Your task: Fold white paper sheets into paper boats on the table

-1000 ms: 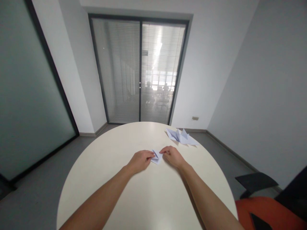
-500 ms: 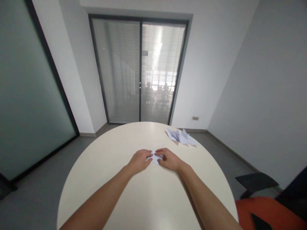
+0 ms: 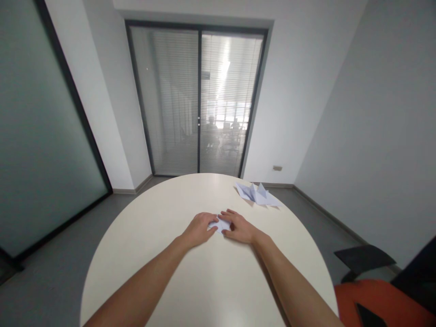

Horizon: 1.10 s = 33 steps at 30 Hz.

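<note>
A small piece of folded white paper lies on the round table between my two hands. My left hand grips its left side, thumb at the near edge and fingers curled over the far edge. On the opposite side, my right hand has its thumb on the near corner and its fingers arched over the far part. Both hands cover the paper's sides, so its full outline is hidden. Farther back on the right sits a white folded-paper shape with pointed tips standing up.
The round cream table reaches out in front of me. An orange-seated chair with a black armrest stands at its right. Beyond the table is a glass partition with blinds, and a frosted panel is at the left.
The fingers of my right hand have shifted slightly, the thumb toward the paper's near corner and the fingers a little farther away. My left hand has barely moved.
</note>
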### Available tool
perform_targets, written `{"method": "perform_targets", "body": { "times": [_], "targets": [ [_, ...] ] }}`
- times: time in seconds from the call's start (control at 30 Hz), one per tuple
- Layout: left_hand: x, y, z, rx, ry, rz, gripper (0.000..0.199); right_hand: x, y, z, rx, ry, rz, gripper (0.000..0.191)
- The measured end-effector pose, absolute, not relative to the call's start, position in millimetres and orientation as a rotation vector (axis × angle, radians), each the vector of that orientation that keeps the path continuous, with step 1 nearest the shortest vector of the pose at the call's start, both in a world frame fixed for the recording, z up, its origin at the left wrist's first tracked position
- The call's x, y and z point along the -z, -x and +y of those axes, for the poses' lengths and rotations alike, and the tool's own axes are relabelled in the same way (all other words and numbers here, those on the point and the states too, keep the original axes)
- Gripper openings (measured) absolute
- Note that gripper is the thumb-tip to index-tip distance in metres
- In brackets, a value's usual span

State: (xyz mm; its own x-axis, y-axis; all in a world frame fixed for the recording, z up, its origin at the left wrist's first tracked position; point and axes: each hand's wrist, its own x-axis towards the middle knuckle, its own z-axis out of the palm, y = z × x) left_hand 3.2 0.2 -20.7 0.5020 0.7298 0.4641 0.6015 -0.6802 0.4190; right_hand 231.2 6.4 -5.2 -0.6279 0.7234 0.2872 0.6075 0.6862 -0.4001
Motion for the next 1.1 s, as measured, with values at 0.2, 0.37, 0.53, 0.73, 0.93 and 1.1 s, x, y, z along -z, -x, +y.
{"method": "perform_targets", "body": {
  "times": [0.2,0.37,0.53,0.73,0.93,1.1],
  "targets": [
    [13,-3,-3,-0.800,-2.651,1.192,0.023,9,-232,8,-0.391,1.049,-2.515,0.059],
    [5,-1,-4,-0.666,-2.746,1.246,0.028,6,-232,7,-0.437,1.053,-2.552,0.046],
    [7,0,-3,-0.697,-2.745,1.166,0.027,7,-232,11,-0.366,1.002,-2.449,0.032],
    [16,-1,0,-0.826,-2.683,1.067,0.023,19,-230,13,-0.227,1.024,-2.510,0.045],
    [16,-4,-3,-0.846,-2.608,1.123,0.024,26,-227,14,-0.257,1.250,-2.433,0.054],
    [14,-4,-6,-0.885,-2.585,1.192,0.034,17,-225,9,-0.309,1.240,-2.351,0.050]
  ]
}}
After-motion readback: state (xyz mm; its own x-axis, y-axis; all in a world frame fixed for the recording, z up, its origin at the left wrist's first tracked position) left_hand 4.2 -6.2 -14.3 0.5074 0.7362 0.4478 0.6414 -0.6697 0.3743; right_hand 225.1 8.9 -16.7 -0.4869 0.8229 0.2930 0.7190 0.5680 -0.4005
